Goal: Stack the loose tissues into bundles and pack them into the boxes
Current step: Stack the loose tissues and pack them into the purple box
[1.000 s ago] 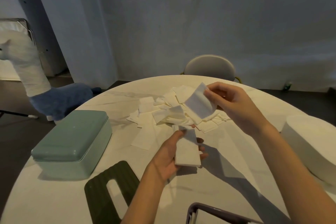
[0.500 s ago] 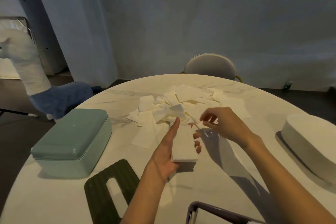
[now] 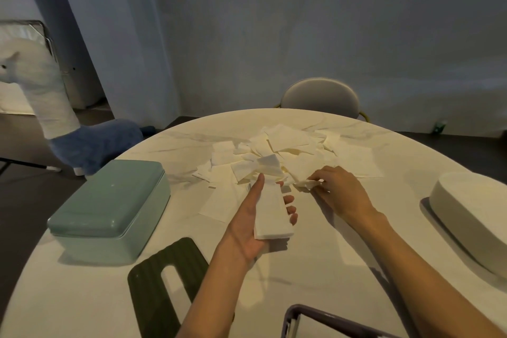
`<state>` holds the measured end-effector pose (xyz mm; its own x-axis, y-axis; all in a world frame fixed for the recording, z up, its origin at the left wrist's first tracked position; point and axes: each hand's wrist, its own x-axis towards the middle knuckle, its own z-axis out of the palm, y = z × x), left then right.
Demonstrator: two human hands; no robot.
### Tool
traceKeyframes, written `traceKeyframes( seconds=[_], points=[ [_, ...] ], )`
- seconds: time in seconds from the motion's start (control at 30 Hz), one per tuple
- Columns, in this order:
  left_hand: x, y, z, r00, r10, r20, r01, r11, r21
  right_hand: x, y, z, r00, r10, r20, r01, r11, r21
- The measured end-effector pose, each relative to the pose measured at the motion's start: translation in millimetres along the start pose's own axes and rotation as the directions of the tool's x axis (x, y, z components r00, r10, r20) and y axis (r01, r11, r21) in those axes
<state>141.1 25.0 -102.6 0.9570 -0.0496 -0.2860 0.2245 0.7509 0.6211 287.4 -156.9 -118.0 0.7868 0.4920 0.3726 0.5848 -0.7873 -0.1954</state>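
I log: surface (image 3: pixel 315 277) polished pale marble-look, veined; tissues (image 3: pixel 290 151) soft matt paper; green box (image 3: pixel 109 206) smooth satin plastic, left; white box (image 3: pixel 472 214) matt, right.

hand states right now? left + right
Left hand: holding the tissue bundle.
Right hand: pinching a loose tissue at the pile's edge.

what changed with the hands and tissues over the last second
The right hand came down from above the table, laid its raised tissue on the bundle, and now pinches another at the loose pile. The left hand kept holding the bundle. Green box and white box stayed put.
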Motion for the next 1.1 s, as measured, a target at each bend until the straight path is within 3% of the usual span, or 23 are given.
traceKeyframes(
  seconds=[0.07, 0.17, 0.3, 0.37, 0.43, 0.5, 0.63, 0.73, 0.93, 1.1],
  points=[
    [1, 1, -1, 1.000, 0.007, -0.005, -0.007, 1.000, 0.007, 2, 1, -6, 1.000, 0.008, 0.007, -0.008, 1.000, 0.006],
    [3, 2, -3, 0.999, 0.015, -0.029, -0.014, 0.999, 0.042, 6, -1, -35, 0.996, 0.078, 0.037, -0.085, 0.961, 0.263],
    [3, -1, -3, 1.000, -0.003, 0.011, 0.003, 0.998, 0.055, 8, -16, -84, 0.996, 0.069, 0.056, -0.087, 0.886, 0.456],
    [5, -2, -4, 0.999, -0.039, 0.012, 0.038, 0.998, 0.053, 3, -29, -106, 0.994, 0.027, 0.106, -0.087, 0.780, 0.620],
    [5, -4, -4, 0.998, -0.057, 0.027, 0.056, 0.998, 0.025, -3, -40, -122, 0.981, -0.074, 0.181, -0.099, 0.609, 0.787],
    [5, -7, -5, 0.997, -0.039, 0.068, 0.040, 0.999, -0.013, -8, -50, -127, 0.949, -0.202, 0.242, -0.099, 0.536, 0.838],
    [0, -11, -4, 0.997, -0.028, 0.079, 0.021, 0.997, 0.078, -7, -62, -106, 0.893, -0.244, 0.377, -0.081, 0.737, 0.671],
    [-2, -9, 1, 0.987, -0.072, 0.142, 0.068, 0.997, 0.034, -3, -64, -85, 0.925, -0.186, 0.331, -0.018, 0.849, 0.528],
    [-4, -8, 3, 0.990, -0.071, 0.125, 0.060, 0.995, 0.084, -3, -65, -75, 0.980, -0.149, 0.134, 0.055, 0.843, 0.535],
    [-2, -7, -1, 0.993, -0.015, 0.116, 0.000, 0.991, 0.130, 0, -63, -84, 0.985, -0.134, 0.105, 0.044, 0.797, 0.602]
  ],
)
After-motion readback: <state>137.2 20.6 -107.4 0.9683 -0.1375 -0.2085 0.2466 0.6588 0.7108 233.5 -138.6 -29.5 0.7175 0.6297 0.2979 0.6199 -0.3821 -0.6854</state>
